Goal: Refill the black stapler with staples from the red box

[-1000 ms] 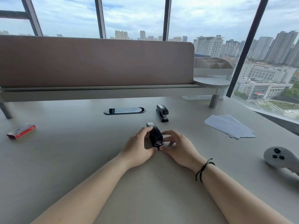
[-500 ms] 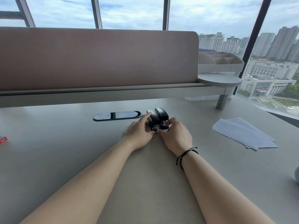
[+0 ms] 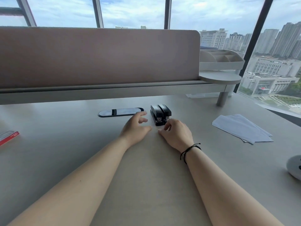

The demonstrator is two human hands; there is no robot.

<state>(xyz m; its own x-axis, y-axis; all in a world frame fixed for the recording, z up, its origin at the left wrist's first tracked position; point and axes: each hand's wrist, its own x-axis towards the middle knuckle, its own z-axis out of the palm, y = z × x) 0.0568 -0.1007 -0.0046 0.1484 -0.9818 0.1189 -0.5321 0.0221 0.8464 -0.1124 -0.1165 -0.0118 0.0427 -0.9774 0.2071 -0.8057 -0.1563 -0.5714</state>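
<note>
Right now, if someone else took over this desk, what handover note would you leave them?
Left hand: open, empty, beside the staplers.
Right hand: open, holding nothing, just in front of them.
Two black staplers sit side by side, closed, at mid-desk.
Red box lies at the far left edge of the desk, untouched.
Done: nothing visible of the refill.
Left: fetch the box, open a stapler, load staples, close it.

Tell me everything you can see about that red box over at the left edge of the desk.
The flat red cardboard-looking box lies on the pale grey desk at the far left, partly cut off by the picture's edge. Its top face looks pale grey or silvery, perhaps a label, with red showing along the side and end. It lies flat, angled to the desk edge, and appears closed. Nothing touches it; both hands are well away, near the middle.
</note>
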